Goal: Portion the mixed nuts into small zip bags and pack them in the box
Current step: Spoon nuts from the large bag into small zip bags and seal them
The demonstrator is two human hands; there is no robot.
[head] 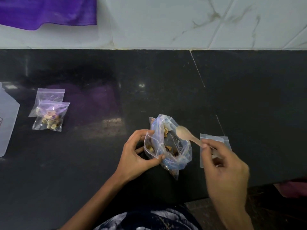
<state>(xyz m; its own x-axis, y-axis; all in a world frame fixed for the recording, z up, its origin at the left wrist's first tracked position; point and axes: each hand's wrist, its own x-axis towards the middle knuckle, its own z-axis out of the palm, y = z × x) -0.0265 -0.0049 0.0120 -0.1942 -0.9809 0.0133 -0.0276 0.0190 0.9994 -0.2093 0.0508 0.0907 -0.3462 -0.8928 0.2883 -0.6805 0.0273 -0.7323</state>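
Note:
A large clear bag of mixed nuts (176, 145) stands open on the dark counter (166, 80). My left hand (137, 156) pinches a small zip bag (153, 146) held open against the large bag's left side; a few nuts show inside it. My right hand (222, 165) grips the handle of a small wooden spoon (186, 132), whose bowl hovers over the large bag's mouth. Two filled small zip bags (49, 112) lie overlapping at the far left. Under my right hand lies a flat small zip bag (216, 140).
A white box (7, 120) is partly in view at the left edge. A purple cloth (48, 10) hangs over the tiled wall at the back. The counter's front edge runs past my right forearm, with floor below it.

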